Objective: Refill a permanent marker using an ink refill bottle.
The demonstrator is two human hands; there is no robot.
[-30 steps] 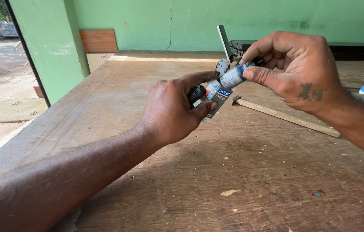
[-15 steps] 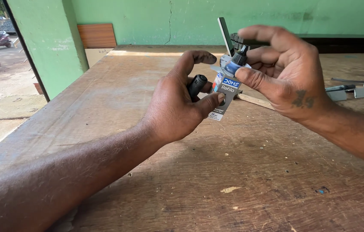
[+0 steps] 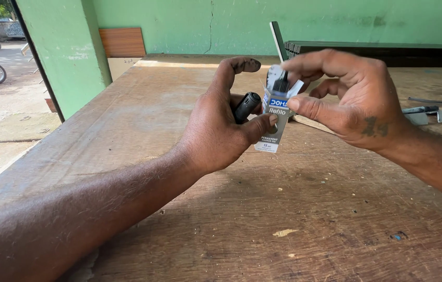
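A small box [image 3: 274, 121] is held upright above the table [image 3: 304, 209] by the left hand [image 3: 221, 125], thumb pressed to its front, a black marker [image 3: 246, 106] tucked behind at 10 o'clock. The right hand [image 3: 351, 99] is pinched on the bottle tip [image 3: 281, 83] at the box's 12 o'clock (steadied for pulling, it seems).

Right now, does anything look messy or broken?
Nothing looks broken or spilled. The left hand has dark smudges on its raised fingertip, and it holds a black marker beside the small box that the right hand pinches.
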